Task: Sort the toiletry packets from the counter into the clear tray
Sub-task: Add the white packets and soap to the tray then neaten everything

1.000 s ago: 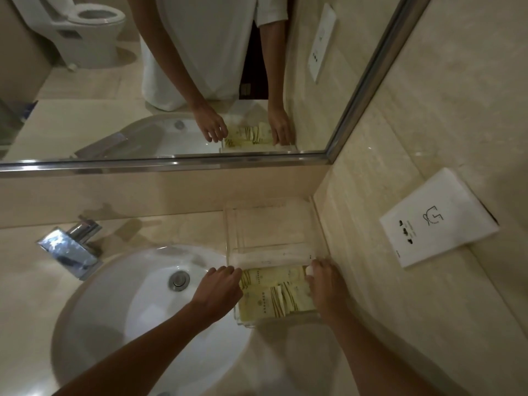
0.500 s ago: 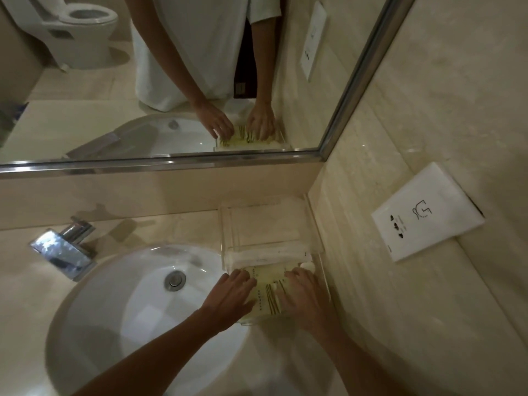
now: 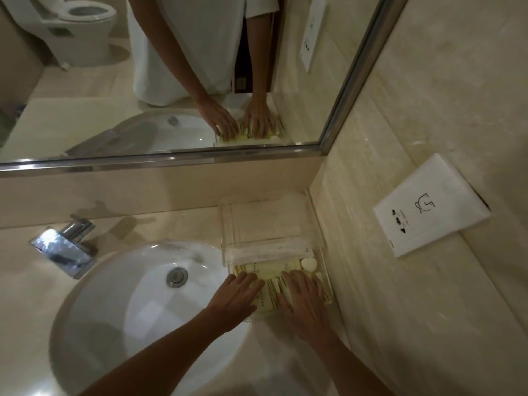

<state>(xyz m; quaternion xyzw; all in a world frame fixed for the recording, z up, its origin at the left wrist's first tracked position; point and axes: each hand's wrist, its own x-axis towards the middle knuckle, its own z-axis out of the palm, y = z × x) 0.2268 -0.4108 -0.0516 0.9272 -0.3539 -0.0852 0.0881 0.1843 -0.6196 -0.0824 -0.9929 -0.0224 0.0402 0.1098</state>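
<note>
A clear tray point(image 3: 225, 224) stands in the counter's back right corner, against the side wall. Its near half holds several pale yellow toiletry packets point(image 3: 273, 284) lying overlapped. A white wrapped item point(image 3: 268, 250) lies across the tray's middle, and a small round white piece point(image 3: 309, 264) sits at the right. My left hand point(image 3: 234, 298) rests flat on the packets' left side, fingers spread. My right hand point(image 3: 303, 298) lies flat on their right side, covering much of them. Neither hand grips anything.
A white oval sink point(image 3: 137, 310) with a drain point(image 3: 177, 276) lies left of the tray, a chrome tap point(image 3: 64, 248) behind it. A white socket plate point(image 3: 428, 207) is on the right wall. A mirror point(image 3: 171, 75) runs above the counter.
Both hands moved from the tray's sides onto the packets and now lie flat on them, a little further forward than half a second ago.
</note>
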